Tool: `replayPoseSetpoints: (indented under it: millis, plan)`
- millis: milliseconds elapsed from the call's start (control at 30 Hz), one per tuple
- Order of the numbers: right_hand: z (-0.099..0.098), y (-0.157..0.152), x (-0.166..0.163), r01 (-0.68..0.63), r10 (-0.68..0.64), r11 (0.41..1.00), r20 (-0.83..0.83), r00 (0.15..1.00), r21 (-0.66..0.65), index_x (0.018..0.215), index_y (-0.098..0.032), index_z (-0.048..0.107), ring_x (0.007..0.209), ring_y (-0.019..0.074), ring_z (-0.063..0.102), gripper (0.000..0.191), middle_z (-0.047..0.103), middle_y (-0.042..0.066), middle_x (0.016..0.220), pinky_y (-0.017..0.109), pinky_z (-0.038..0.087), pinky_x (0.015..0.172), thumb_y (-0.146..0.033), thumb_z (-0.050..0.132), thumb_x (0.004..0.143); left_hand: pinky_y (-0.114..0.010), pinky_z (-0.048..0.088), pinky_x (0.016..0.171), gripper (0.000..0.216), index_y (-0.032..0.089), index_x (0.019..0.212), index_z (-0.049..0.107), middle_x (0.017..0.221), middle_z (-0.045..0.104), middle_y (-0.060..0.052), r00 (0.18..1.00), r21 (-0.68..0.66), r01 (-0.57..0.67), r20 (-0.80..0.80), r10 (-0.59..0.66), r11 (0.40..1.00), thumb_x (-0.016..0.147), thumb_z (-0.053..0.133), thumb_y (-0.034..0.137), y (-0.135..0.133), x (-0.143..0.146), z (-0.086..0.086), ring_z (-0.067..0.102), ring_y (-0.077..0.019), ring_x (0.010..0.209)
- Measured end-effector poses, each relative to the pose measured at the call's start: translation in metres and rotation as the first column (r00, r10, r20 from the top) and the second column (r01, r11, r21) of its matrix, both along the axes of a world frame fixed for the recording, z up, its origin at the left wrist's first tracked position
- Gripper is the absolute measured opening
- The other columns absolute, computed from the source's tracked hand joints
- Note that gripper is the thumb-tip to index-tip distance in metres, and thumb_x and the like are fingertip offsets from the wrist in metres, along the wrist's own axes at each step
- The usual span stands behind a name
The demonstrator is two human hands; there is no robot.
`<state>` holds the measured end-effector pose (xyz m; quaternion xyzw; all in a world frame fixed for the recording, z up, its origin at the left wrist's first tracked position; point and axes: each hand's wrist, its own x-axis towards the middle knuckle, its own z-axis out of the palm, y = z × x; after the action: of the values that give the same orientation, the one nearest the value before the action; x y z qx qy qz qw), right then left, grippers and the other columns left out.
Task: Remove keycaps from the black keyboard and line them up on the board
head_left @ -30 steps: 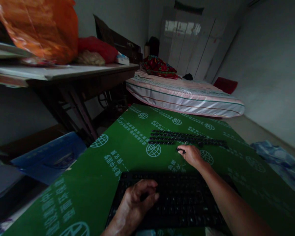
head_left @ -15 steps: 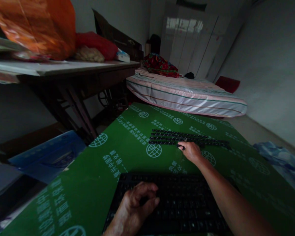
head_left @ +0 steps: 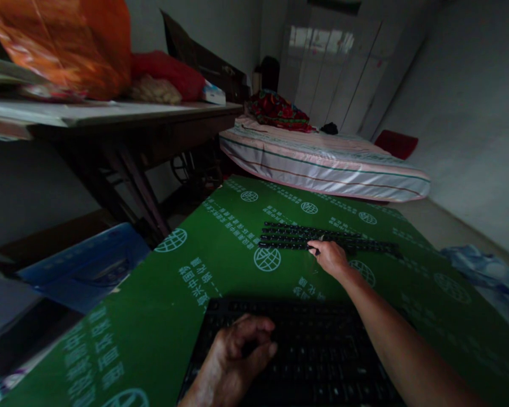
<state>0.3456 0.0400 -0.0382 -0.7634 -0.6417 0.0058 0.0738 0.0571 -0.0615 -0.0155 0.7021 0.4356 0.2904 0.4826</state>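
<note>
A black keyboard (head_left: pixel 309 350) lies on the green-covered table close to me, some of its keys in deep shadow. Over its left part rests my left hand (head_left: pixel 237 353), fingers loosely curled and the thumb apart from the index finger, with nothing visible between them. Farther off, several rows of loose black keycaps (head_left: pixel 284 238) are lined up side by side. At the near edge of these rows my right hand (head_left: pixel 331 259) pinches a small black keycap (head_left: pixel 316 251) between thumb and fingers. My right forearm passes above the keyboard's right side and hides part of it.
The green table (head_left: pixel 220 243) carries printed globes and characters. A bed (head_left: pixel 322 161) stands beyond it. At left is a sewing-machine table (head_left: pixel 152 116) bearing an orange bag (head_left: pixel 63 51), with a blue bin (head_left: pixel 85 265) below. Bluish cloth (head_left: pixel 483 271) lies at the right.
My right hand has shifted very slightly at the near keycap row, the keycap still between its fingers. My left hand stays almost in place. The whole view has moved a little.
</note>
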Motion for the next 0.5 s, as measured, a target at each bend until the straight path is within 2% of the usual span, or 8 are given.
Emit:
replayPoseSetpoints:
  millis: [500]
  plan:
    - [0.0013, -0.0003, -0.0010, -0.009, 0.009, 1.000, 0.017, 1.000, -0.005, 0.114, -0.033, 0.061, 0.090, 0.0183, 0.066, 0.031, 0.070, 0.002, 0.100, 0.027, 0.049, 0.076, -0.032, 0.050, 0.085, -0.023, 0.047, 0.064, 0.015, 0.021, 0.087, 0.065, 0.065, 0.064, 0.001, 0.999, 0.060, 0.039, -0.022, -0.038, 0.997, 0.075, 0.060, 0.030, 0.0020, 0.0002, 0.0021, 0.058, -0.0147, 0.067]
